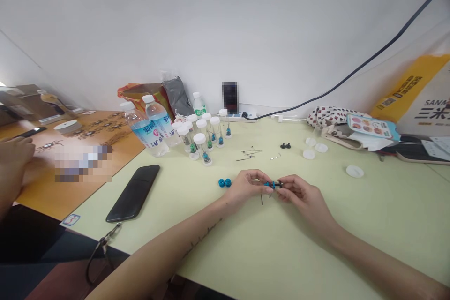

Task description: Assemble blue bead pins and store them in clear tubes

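Note:
Between my two hands is a small blue and black part (273, 185), lying roughly level just above the pale green table (239, 243). My left hand (249, 183) pinches its blue end between thumb and fingers. The black end sits in the closed fingertips of my right hand (301, 191). A thin dark rod (262, 199) shows below my left fingertips; whether it joins the part I cannot tell. Two blue round pieces (224, 182) lie beside my left wrist. Behind my hands are thin metal pins (248, 153), a small hex key (275, 156) and two black pieces (285, 146).
Several clear tubes with white caps (203, 148) hold blue or green parts, near water bottles (154, 124). A phone (133, 193) lies left. White lids (355, 171) and a patterned pouch (337, 119) are right. Another person's hand (14, 164) is over the orange table (119, 140).

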`<action>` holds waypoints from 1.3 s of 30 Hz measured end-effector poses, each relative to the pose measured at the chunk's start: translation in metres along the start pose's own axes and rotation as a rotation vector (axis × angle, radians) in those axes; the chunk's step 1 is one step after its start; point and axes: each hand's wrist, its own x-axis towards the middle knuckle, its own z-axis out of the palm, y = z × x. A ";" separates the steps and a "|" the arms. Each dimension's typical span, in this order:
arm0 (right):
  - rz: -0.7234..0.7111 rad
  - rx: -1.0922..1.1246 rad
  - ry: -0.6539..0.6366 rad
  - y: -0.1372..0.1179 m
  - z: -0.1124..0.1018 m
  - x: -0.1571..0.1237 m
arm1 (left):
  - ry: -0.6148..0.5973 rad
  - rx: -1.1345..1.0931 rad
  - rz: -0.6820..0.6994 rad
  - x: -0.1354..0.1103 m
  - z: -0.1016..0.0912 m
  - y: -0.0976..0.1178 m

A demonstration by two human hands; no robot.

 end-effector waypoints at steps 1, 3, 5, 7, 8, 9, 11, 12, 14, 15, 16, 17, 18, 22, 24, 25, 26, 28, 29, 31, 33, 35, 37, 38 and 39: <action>-0.001 -0.002 -0.004 0.000 0.000 0.000 | 0.001 0.002 0.002 0.000 0.000 0.000; -0.001 -0.009 -0.013 0.000 0.000 0.000 | 0.009 0.002 0.004 0.000 0.000 0.000; 0.002 -0.017 -0.014 -0.001 0.000 0.000 | 0.017 0.000 -0.001 0.000 0.001 0.000; 0.007 -0.022 -0.012 -0.001 0.000 0.000 | 0.019 -0.007 -0.005 0.000 0.001 -0.001; 0.011 -0.024 -0.012 0.000 -0.001 0.000 | 0.017 -0.014 -0.006 0.000 0.001 -0.001; 0.013 -0.027 -0.012 0.000 -0.001 0.000 | 0.015 -0.018 -0.008 0.000 0.001 -0.001; 0.020 -0.032 -0.015 0.000 -0.001 0.000 | 0.014 -0.016 -0.009 0.000 0.001 -0.001; 0.022 -0.032 -0.017 0.001 -0.001 0.000 | 0.015 -0.014 -0.010 0.000 0.001 -0.001; 0.026 -0.028 -0.020 0.001 -0.001 0.000 | 0.019 -0.010 -0.009 0.000 0.001 -0.001; 0.028 -0.023 -0.022 0.001 -0.001 0.000 | 0.018 -0.011 -0.008 0.000 0.001 -0.001; 0.029 -0.019 -0.025 0.001 -0.001 0.000 | 0.017 -0.014 -0.006 0.000 0.000 -0.001; 0.030 -0.017 -0.027 0.001 -0.001 0.000 | 0.016 -0.015 -0.004 0.000 0.000 -0.002; 0.030 -0.016 -0.027 0.001 -0.001 0.000 | 0.016 -0.016 -0.002 0.000 0.000 -0.002; 0.026 -0.013 -0.024 0.000 -0.001 0.000 | 0.021 -0.016 0.004 0.000 0.000 -0.002; 0.024 -0.006 -0.024 0.000 0.000 0.000 | 0.023 -0.019 -0.001 0.000 0.000 -0.002; 0.023 -0.002 -0.023 0.000 0.000 0.000 | 0.024 -0.021 -0.004 0.000 0.000 -0.002; 0.023 0.002 -0.022 0.000 0.000 0.000 | 0.023 -0.022 -0.006 0.000 0.000 -0.002; 0.024 0.011 -0.021 -0.001 0.000 -0.001 | 0.017 -0.023 -0.011 0.000 -0.001 -0.001; 0.025 0.013 -0.022 -0.001 0.000 -0.001 | 0.011 -0.021 -0.014 0.001 -0.001 -0.001; 0.029 0.010 -0.027 -0.001 0.000 -0.001 | -0.003 -0.015 -0.022 0.001 -0.002 0.000; 0.036 0.000 -0.031 -0.001 0.000 -0.001 | -0.013 -0.013 -0.026 0.001 -0.002 0.000; 0.042 -0.005 -0.031 -0.001 0.000 -0.001 | -0.014 -0.013 -0.028 0.001 -0.003 0.000; 0.046 -0.002 -0.034 0.000 0.000 0.000 | -0.012 -0.015 -0.030 0.001 -0.003 0.000; 0.047 0.001 -0.035 0.000 0.000 0.000 | -0.013 -0.015 -0.030 0.001 -0.003 0.000; 0.048 0.003 -0.035 0.000 0.000 0.000 | -0.014 -0.016 -0.029 0.001 -0.003 0.000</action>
